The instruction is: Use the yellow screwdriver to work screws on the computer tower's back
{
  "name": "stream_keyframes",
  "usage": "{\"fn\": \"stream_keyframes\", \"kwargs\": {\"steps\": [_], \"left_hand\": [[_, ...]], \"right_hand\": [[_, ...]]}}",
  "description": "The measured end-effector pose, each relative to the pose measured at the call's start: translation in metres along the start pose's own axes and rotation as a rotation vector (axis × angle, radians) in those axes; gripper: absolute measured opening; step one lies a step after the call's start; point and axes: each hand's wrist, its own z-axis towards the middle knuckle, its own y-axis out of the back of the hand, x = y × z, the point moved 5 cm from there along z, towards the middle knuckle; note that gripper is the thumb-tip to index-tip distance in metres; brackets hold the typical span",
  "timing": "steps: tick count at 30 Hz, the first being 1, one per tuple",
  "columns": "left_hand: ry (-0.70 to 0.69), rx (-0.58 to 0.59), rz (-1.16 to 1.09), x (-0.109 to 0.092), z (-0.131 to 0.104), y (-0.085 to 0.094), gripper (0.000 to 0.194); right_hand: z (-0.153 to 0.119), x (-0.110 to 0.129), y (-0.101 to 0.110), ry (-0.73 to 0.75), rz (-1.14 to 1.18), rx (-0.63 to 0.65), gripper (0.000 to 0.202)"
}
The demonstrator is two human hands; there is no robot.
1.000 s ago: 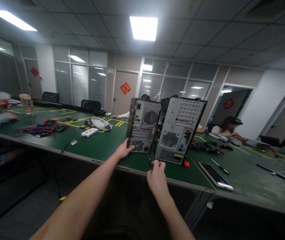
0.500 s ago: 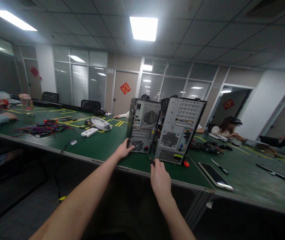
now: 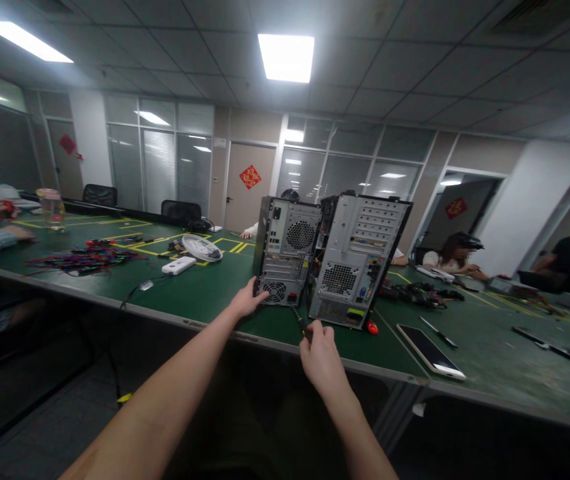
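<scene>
Two computer cases stand upright side by side on the green table, their rear panels facing me. Around the lower left corner of the smaller case my left hand is closed, thumb on the back panel near the bottom fan grille. My right hand is closed on the dark handle of a screwdriver. Its thin shaft points up and left to the bottom edge of the smaller case; whether the tip touches a screw is too small to tell. Just right of it stands the larger case, leaning slightly.
Right of the cases lie a red object, a phone, a slim pen-like tool and black cables. Leftward are a power strip, a white oval basket and coloured wires. Other people sit around the table.
My right hand has shifted slightly down and rotated, so more of the screwdriver shows. My left hand and both cases have stayed put. A person at the far right has come further into view.
</scene>
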Motion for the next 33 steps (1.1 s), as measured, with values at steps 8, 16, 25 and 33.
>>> {"fn": "stream_keyframes", "kwargs": {"steps": [8,16,25,33], "left_hand": [[0.011,0.004,0.006,-0.001,-0.001,0.001,0.086],[0.003,0.005,-0.016,-0.001,-0.001,0.0,0.085],[0.026,0.003,-0.005,-0.003,-0.003,0.001,0.086],[0.017,0.011,-0.005,-0.006,-0.004,0.002,0.086]], "right_hand": [[0.002,-0.008,0.013,-0.018,-0.167,0.009,0.027],[0.002,-0.007,0.007,0.007,-0.186,0.06,0.018],[-0.002,-0.005,0.005,0.014,-0.156,0.124,0.023],[-0.006,-0.001,0.005,-0.02,-0.11,0.185,0.02]]}}
